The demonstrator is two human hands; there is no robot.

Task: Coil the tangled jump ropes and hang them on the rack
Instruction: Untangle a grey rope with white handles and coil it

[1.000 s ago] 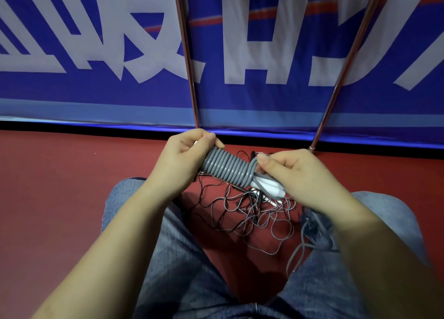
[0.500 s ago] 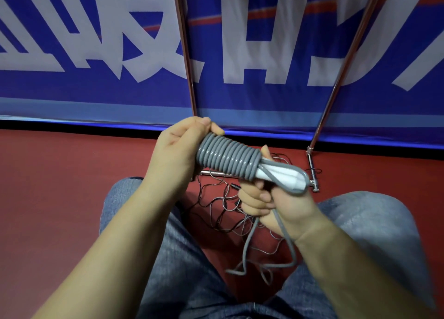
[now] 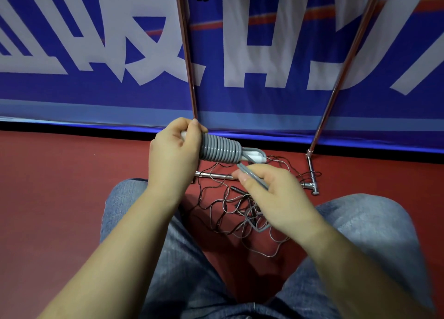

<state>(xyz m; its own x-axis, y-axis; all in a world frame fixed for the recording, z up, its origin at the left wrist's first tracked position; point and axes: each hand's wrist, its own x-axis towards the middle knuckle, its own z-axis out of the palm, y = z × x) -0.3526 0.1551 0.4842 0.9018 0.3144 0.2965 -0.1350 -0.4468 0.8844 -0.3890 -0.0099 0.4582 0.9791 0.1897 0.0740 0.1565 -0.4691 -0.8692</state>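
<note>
Showing: a seated person's view down past both knees to a red floor [image 3: 48,210], with a coiled rope held up between the hands.
Left hand [image 3: 174,154]: fingers curled round the white handle end of the grey jump rope [image 3: 221,148], gripping it just beside the first turn of the coil.
Grey jump rope: wound in tight, even turns about its handles, lying nearly level; the white handle tip [image 3: 257,156] sticks out at the right end, with a loop of cord arching over it.
Right hand [image 3: 271,193]: thumb and fingers pinch the loose grey cord end [image 3: 252,175] just below the handle tip; the cord runs slantwise across the fingers.
Tangled thin ropes [image 3: 240,208]: a loose dark snarl on the floor between the knees, under and beyond the right hand, spreading over the rack's base bar [image 3: 213,175].
Rack uprights: left pole [image 3: 186,54] rises nearly straight behind the left hand; right pole [image 3: 346,61] leans rightward, its foot [image 3: 311,172] on the floor near the snarl.
Back edge: blue banner [image 3: 264,97] with large white characters meets the floor along a dark strip.
Open room: bare red floor stretches left of the left knee [image 3: 125,198]; right of the rack foot a narrower strip lies above the right knee [image 3: 360,217].
Top edge: dark items hang beside the left pole, cut off by the frame and too partial to identify.
</note>
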